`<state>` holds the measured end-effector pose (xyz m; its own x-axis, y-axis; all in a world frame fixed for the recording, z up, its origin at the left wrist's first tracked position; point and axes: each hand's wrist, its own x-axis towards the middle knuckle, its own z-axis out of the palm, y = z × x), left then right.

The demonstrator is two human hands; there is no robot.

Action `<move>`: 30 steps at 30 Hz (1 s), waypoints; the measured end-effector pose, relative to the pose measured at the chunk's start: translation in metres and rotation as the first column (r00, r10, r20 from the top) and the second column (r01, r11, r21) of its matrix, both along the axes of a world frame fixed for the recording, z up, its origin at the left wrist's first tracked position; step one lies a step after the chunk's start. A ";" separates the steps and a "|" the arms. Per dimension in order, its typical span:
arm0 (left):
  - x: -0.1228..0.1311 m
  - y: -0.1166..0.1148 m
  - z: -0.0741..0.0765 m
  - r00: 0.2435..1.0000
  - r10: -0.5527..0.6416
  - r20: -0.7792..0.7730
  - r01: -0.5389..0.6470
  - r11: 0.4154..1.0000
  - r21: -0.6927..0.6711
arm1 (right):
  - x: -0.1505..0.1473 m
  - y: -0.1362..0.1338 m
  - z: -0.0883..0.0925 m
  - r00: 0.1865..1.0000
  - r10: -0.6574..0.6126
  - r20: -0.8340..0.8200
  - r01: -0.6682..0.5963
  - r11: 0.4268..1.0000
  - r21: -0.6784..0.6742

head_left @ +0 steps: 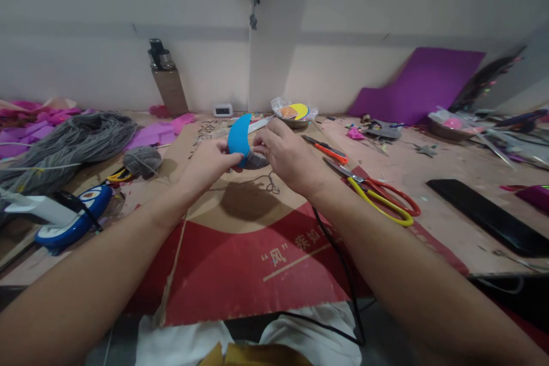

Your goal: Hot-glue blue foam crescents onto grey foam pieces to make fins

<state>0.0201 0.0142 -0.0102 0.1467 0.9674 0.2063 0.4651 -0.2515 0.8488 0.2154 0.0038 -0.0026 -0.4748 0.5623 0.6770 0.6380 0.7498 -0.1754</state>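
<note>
A blue crescent-shaped piece is held up over the cardboard, pinched between the thumb and fingers of my left hand. Grey yarn is wrapped around its lower right end. My right hand is closed at that wrapped part, its thumb and fingertips pinched together on the grey yarn. A loose strand of yarn trails on the cardboard below. The fingertips partly hide the exact grip.
Red-and-brown cardboard covers the table's front. Scissors with red and yellow handles lie right, near a black phone-like slab. Left are a grey yarn ball, a yarn bundle and a blue power strip. A black cable hangs over the edge.
</note>
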 end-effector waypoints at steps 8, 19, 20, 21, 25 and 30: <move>0.000 -0.003 0.008 0.996 -0.021 0.091 0.024 0.999 -0.034 | 0.009 0.000 0.008 0.992 0.122 -0.004 -0.122 0.990 -0.070; -0.001 -0.002 0.004 0.996 -0.078 0.034 0.080 0.996 -0.039 | 0.003 0.000 0.002 1.000 0.017 0.009 -0.017 0.997 -0.080; 0.000 -0.002 0.004 0.995 -0.094 0.021 0.095 0.995 -0.038 | 0.002 -0.002 0.002 1.000 -0.017 0.016 0.018 0.996 -0.082; 0.001 -0.003 0.003 0.994 -0.107 0.004 0.107 0.994 -0.037 | 0.000 -0.003 0.002 0.998 -0.054 0.024 0.056 0.995 -0.088; 0.005 -0.006 0.004 0.988 -0.153 0.021 0.154 0.985 -0.081 | -0.003 -0.006 0.001 0.984 -0.172 0.041 0.176 0.979 -0.105; 0.010 -0.009 0.008 0.929 -0.223 0.296 0.292 0.932 -0.214 | -0.004 0.002 -0.007 0.980 -0.191 -0.060 0.186 0.979 -0.082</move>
